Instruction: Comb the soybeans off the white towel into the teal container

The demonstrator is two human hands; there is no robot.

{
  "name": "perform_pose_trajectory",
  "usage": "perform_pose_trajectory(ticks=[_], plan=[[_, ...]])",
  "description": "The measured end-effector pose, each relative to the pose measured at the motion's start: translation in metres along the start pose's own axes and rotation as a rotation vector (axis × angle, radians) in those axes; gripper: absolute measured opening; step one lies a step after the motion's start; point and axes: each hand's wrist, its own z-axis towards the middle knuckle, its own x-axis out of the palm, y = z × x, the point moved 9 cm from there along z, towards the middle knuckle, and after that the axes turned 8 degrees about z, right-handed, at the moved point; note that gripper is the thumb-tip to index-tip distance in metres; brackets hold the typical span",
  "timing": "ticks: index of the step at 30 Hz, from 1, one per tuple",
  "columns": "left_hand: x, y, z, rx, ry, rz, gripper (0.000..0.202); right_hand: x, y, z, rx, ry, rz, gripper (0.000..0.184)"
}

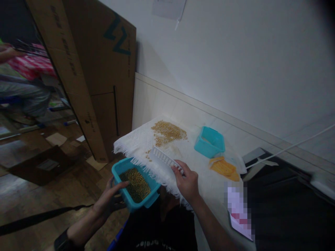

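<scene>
My left hand [111, 197] grips the near-left side of a teal plastic container [154, 199], thumb over the rim. Green and yellowish beans [137, 184] lie inside it, and it is held at the fringed edge of a white cloth [132, 139]. In my right hand [187, 181] is a white slotted plastic piece [164, 158], its far end over the cloth near a few loose beans. A spread pile of tan beans [167, 132] lies on the cloth beyond it.
A second teal container [209, 144] stands at the table's right, beside a crumpled yellow cloth-like item [223, 168]. A phone-like screen [239, 216] is nearer me. A tall cardboard box [112, 69] stands at left, and behind it a person [23, 87] sits.
</scene>
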Motion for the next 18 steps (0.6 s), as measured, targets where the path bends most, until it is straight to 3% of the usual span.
perform_pose_trajectory(ticks=[11, 14, 18], plan=[[-0.002, -0.002, 0.001, -0.008, -0.021, -0.016, 0.108, 0.017, 0.008, 0.005, 0.002, 0.044, 0.027, 0.031], [-0.003, -0.002, 0.002, -0.002, -0.011, -0.017, 0.109, 0.016, 0.011, 0.008, 0.011, 0.051, 0.049, 0.029], [-0.005, -0.003, 0.003, 0.014, -0.013, -0.005, 0.103, 0.006, 0.002, 0.020, 0.048, -0.036, 0.000, 0.032]])
